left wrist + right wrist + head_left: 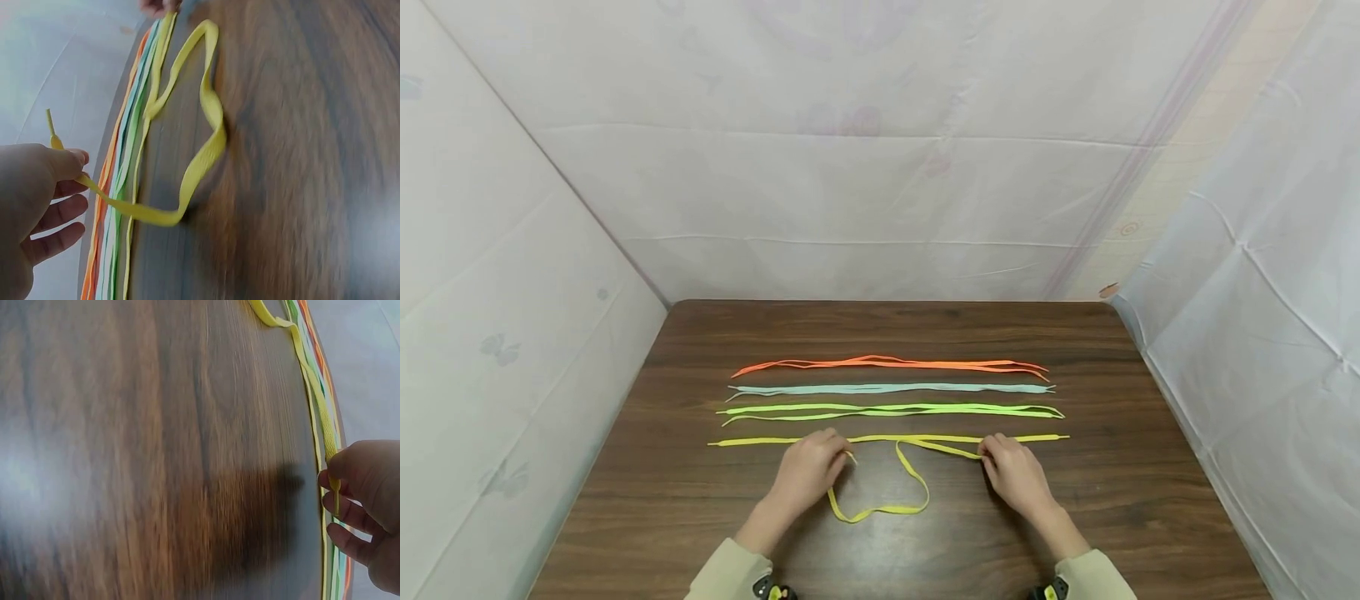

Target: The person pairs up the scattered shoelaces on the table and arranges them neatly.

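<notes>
A loose yellow shoelace (895, 509) runs between the two hands, its slack curving toward the near side of the table. My left hand (811, 471) pinches it near one end between thumb and forefinger; in the left wrist view the tip (49, 122) pokes up past the fingers. At the other end, my right hand (1015, 473) pinches the lace (324, 415) between thumb and fingers, with a short tip below them. Just beyond the hands lies a straight yellow shoelace (752, 442), partly covered by the left fingers and by the loose lace.
Farther back, green shoelaces (820, 407), light blue shoelaces (880, 388) and orange shoelaces (955, 365) lie in roughly parallel rows across the brown wooden table (647, 500). White patterned sheeting (850, 183) hangs behind the table and at both sides.
</notes>
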Action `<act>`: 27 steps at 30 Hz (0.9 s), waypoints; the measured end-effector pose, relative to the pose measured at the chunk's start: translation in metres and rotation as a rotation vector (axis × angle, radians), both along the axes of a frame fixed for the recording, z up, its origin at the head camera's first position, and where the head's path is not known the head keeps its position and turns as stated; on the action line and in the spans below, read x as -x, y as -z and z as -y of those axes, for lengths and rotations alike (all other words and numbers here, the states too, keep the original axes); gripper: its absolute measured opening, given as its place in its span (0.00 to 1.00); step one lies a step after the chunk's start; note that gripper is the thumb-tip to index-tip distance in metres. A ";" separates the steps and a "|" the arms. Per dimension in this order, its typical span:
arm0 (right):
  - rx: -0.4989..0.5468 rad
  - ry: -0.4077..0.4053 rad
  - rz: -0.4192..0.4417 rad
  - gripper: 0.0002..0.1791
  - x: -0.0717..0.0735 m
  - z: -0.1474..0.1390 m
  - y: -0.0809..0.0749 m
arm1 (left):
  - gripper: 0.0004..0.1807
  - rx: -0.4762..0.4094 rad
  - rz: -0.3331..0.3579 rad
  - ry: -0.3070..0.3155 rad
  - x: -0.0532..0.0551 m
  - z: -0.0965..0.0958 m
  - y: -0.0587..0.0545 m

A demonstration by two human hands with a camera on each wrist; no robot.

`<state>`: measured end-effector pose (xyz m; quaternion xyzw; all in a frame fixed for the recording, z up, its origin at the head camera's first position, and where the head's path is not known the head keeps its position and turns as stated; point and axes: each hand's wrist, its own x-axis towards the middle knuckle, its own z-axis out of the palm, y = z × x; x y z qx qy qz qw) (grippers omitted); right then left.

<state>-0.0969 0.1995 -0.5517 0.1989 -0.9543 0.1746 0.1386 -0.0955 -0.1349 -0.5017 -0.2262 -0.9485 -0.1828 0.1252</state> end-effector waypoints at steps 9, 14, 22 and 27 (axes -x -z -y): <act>-0.008 0.054 -0.012 0.12 -0.003 -0.022 -0.002 | 0.07 -0.059 0.047 -0.180 -0.004 0.045 0.000; -0.011 0.093 0.000 0.11 -0.002 -0.036 -0.005 | 0.07 -0.096 0.110 -0.283 -0.006 0.074 0.004; -0.022 0.136 0.047 0.11 -0.001 -0.058 -0.006 | 0.05 -0.082 0.103 -0.386 -0.009 0.114 0.013; -0.012 0.106 -0.008 0.11 0.002 -0.069 -0.005 | 0.06 -0.096 0.074 -0.427 -0.012 0.130 0.016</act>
